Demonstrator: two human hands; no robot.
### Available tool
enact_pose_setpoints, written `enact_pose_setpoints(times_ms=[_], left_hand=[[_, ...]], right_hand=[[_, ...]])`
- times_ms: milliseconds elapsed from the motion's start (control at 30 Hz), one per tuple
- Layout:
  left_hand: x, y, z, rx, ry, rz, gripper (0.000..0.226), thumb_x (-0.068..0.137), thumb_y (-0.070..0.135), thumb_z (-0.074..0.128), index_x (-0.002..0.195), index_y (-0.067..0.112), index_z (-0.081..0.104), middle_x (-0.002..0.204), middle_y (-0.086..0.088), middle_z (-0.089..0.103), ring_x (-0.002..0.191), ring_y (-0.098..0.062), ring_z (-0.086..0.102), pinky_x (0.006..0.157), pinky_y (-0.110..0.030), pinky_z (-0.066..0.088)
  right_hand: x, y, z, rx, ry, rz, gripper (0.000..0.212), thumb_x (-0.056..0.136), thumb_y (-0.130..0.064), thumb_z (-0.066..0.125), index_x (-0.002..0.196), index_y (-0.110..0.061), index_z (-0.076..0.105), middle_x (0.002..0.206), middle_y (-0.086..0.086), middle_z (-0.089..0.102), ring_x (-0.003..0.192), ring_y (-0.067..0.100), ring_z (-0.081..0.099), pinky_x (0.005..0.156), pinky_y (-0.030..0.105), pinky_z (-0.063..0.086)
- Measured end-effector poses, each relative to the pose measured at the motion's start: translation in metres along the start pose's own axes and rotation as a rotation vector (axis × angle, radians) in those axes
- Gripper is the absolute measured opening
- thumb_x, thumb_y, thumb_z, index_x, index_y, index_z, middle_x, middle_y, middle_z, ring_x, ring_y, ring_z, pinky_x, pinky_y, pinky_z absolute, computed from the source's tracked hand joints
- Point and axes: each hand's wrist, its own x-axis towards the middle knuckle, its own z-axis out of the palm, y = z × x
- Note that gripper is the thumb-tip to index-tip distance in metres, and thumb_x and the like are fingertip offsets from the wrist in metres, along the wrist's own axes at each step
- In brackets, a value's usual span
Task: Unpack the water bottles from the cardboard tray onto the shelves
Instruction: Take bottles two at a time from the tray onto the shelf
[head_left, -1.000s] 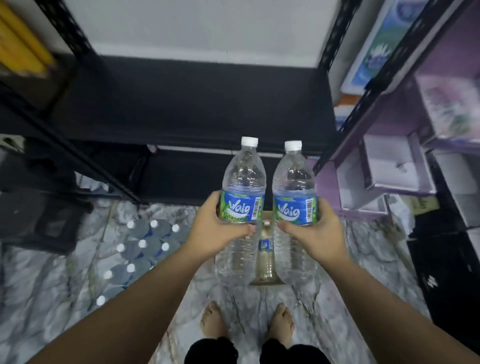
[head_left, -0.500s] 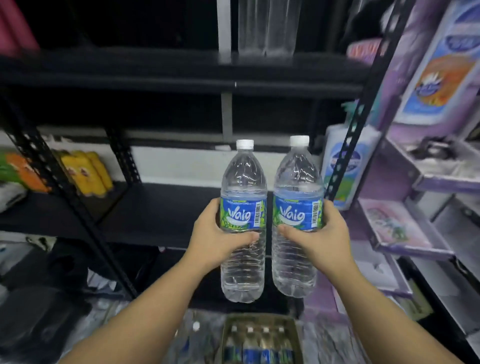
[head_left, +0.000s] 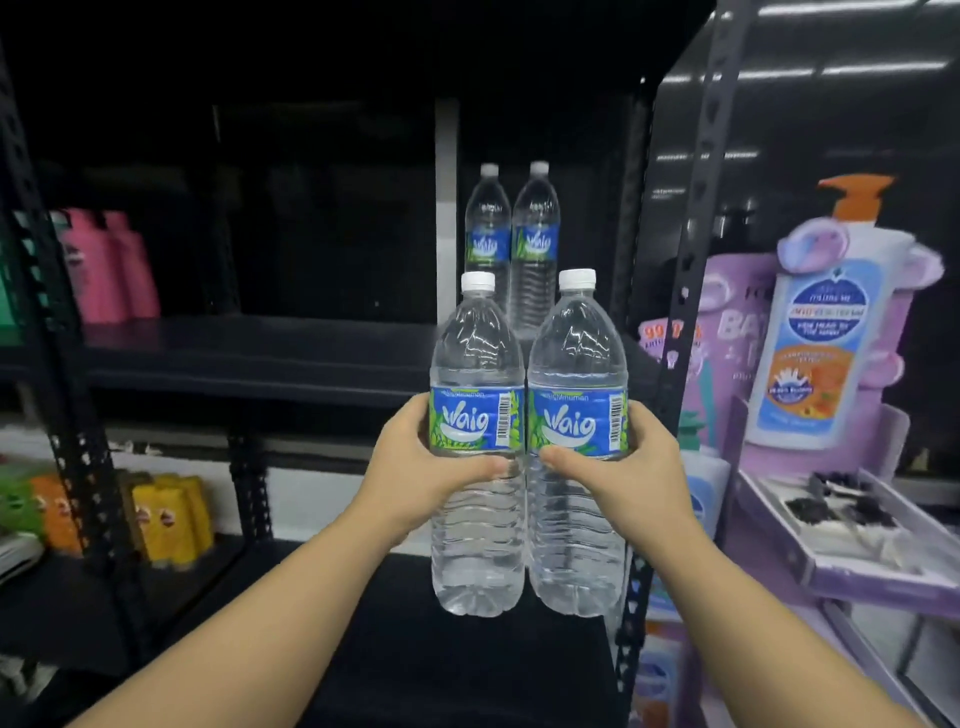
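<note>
Bare forearms, sleeveless, left hand (head_left: 415, 462), right hand (head_left: 631, 462)

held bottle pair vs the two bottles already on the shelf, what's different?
1. The held bottles, one in the left hand at and one in the right hand at, hang in the air; the shelf bottles stand on the upper shelf.
2. The held pair is nearer the camera and looks larger; the shelf pair sits at the back, partly hidden behind it.
Shared: upright, side by side, white caps, blue Waig labels.
</note>
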Motion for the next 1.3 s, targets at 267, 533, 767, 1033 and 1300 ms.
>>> enact_pose_setpoints(times_ms=[267, 533, 767, 1033, 1300], left_hand=[[0.077, 0.039, -0.019, 0.014, 0.017, 0.114, 0.069, 0.059, 0.012, 0.101, 0.119, 0.019, 0.068, 0.107, 0.001, 0.081, 0.099, -0.019, 0.078, 0.095, -0.049, 0.061], [0.170, 0.066, -0.039, 0.020, 0.013, 0.228, 0.069, 0.058, 0.019, 0.102, 0.118, 0.018, 0.068, 0.107, 0.002, 0.080, 0.099, -0.017, 0.078, 0.095, -0.049, 0.060], [0.235, 0.052, -0.037, 0.034, 0.039, 0.245, 0.069, 0.056, 0.016, 0.102, 0.115, 0.021, 0.066, 0.102, 0.007, 0.080, 0.093, -0.010, 0.078, 0.093, -0.041, 0.062], [0.264, 0.019, -0.028, 0.031, -0.021, 0.258, 0.067, 0.065, 0.020, 0.099, 0.123, 0.026, 0.067, 0.107, 0.013, 0.079, 0.098, -0.003, 0.075, 0.092, -0.031, 0.059], [0.245, -0.011, -0.027, 0.181, -0.084, 0.237, 0.083, 0.070, 0.050, 0.092, 0.137, 0.048, 0.043, 0.120, 0.028, 0.069, 0.107, 0.011, 0.065, 0.090, -0.021, 0.051]], right_hand=[[0.070, -0.039, 0.009, 0.033, -0.014, -0.101, 0.048, 0.065, -0.016, 0.097, 0.105, -0.024, 0.071, 0.096, -0.009, 0.081, 0.088, 0.013, 0.078, 0.088, 0.044, 0.062], [0.154, -0.066, 0.041, 0.080, 0.033, -0.168, 0.050, 0.067, -0.015, 0.097, 0.110, -0.017, 0.072, 0.099, -0.006, 0.081, 0.091, 0.013, 0.078, 0.086, 0.039, 0.061], [0.217, -0.057, 0.065, 0.034, 0.087, -0.174, 0.053, 0.062, -0.024, 0.100, 0.107, -0.020, 0.071, 0.098, -0.007, 0.081, 0.091, 0.013, 0.078, 0.090, 0.045, 0.062], [0.237, -0.024, 0.069, 0.008, 0.073, -0.179, 0.050, 0.071, -0.020, 0.095, 0.114, -0.022, 0.069, 0.105, -0.008, 0.080, 0.096, 0.009, 0.077, 0.096, 0.045, 0.060], [0.213, 0.004, 0.058, -0.232, -0.041, -0.143, 0.097, 0.050, -0.043, 0.103, 0.126, -0.039, 0.041, 0.122, -0.017, 0.071, 0.108, -0.002, 0.069, 0.099, 0.039, 0.055]])
